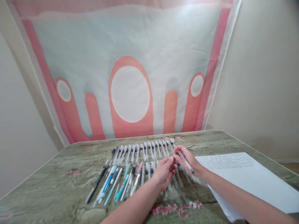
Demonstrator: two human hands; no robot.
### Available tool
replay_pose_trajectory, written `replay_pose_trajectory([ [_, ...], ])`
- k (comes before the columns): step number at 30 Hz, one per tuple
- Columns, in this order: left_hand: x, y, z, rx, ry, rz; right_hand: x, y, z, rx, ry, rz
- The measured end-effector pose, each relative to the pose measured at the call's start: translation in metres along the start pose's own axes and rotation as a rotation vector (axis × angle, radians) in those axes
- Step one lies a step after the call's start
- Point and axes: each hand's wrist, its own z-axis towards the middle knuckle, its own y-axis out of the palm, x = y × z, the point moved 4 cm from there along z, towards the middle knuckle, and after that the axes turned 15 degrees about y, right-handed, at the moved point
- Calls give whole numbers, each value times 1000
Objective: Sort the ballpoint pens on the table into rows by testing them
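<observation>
Two hands at work over pens on a wood-print tabletop [53, 177]. The R hand [190, 159] has its grip clamped on a clear pen [185, 161], held at a slant above the R part of the pen rows, dark end pointing down & toward the wearer; prob. held thus so the opp. end faces the L hand [163, 172]. The L hand's fingers bunch close beside that end, but one can't tell whether its grip is clamped on anything or merely touches.

The back row [146, 151], mostly clear pens w/ dark clips, lies side by side, approx. parallel; this spacing prob. lets each be picked up singly. The front row mixes types: a dark pen [95, 185] at far L, a blue-and-white pen [107, 185], a teal pen [122, 188], etc., w/ clear pens [149, 171] farther R. White paper [245, 186] lies R of the pens, prob. set there to leave them uncovered.

Obscured: L hand & forearm hide part of the front row; R forearm crosses the paper's L part. The paper's near R corner is cut off. Handwriting [219, 160] is too small to read; pens under the hands blur, so no exact count.
</observation>
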Motion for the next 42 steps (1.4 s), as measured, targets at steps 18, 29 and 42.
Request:
replay_pose_trajectory([
  [18,1,0,0,36,0,40,0,4,-16,204,6,-9],
  [29,4,0,1,24,69,45,-9,5,-21,226,4,16],
  [42,10,1,3,-27,87,8,-9,-4,-23,218,118,177],
])
